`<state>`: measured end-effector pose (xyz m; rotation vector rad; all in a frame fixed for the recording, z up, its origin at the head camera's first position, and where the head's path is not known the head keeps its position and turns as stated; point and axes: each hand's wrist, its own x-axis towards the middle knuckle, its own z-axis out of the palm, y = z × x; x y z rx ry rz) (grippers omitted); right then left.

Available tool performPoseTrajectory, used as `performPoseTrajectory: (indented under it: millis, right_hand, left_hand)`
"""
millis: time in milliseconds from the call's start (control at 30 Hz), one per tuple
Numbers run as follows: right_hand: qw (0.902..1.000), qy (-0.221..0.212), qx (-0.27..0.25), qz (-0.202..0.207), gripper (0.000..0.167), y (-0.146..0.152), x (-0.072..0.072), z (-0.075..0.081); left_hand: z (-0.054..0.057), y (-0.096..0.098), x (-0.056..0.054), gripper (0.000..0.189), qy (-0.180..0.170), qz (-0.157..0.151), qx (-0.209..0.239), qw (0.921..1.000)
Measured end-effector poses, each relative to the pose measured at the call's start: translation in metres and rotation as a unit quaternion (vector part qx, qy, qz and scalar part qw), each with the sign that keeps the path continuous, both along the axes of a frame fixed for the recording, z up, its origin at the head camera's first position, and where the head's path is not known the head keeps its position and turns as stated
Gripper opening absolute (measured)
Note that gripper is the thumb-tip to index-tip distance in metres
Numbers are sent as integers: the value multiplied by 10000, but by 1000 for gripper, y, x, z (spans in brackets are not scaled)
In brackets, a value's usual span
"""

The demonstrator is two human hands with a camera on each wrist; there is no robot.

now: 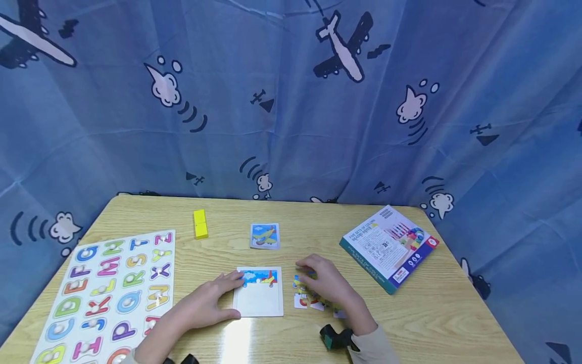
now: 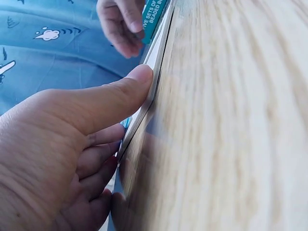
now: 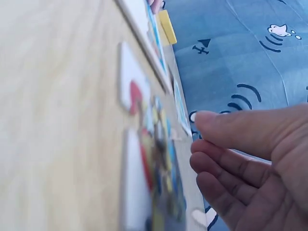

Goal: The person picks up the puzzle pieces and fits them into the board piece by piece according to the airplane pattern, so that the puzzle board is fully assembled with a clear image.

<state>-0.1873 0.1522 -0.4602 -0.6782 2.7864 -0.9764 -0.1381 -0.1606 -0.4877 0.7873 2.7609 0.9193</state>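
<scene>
A white puzzle tray [image 1: 258, 302] lies on the table, its top strip filled with blue sky and red-and-yellow plane pieces [image 1: 260, 277]. My left hand [image 1: 206, 302] rests at the tray's left side, fingertips over the upper left corner and thumb along the lower left edge. In the left wrist view the thumb [image 2: 139, 74] touches the tray's rim. My right hand [image 1: 325, 278] hovers over a heap of loose puzzle pieces [image 1: 301, 300] right of the tray. Its fingers [image 3: 216, 187] are loosely bent, with nothing between them and the thumb. Part of the heap is hidden beneath this hand.
A picture card [image 1: 265, 236] with a yellow plane lies behind the tray. Further left is a yellow block [image 1: 200, 224]. A letter board [image 1: 106, 283] covers the table's left side, and a flat toy box [image 1: 388, 247] lies at the right. A blue curtain [image 1: 291, 126] hangs behind.
</scene>
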Motion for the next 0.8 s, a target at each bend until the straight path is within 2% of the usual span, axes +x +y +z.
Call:
performPoseTrajectory:
  millis: [133, 333, 800]
  right_hand:
    - [9998, -154, 155, -21, 29, 7, 3, -3]
    - [9992, -139, 367, -58, 29, 7, 6, -3]
    - [9964, 317, 786, 97, 23, 2, 9, -6]
  left_hand:
    - [1, 0, 0, 72, -94, 54, -28, 9999]
    - [2, 1, 0, 72, -146, 28, 19, 9999]
    - [2, 0, 0, 72, -145, 25, 20, 9999]
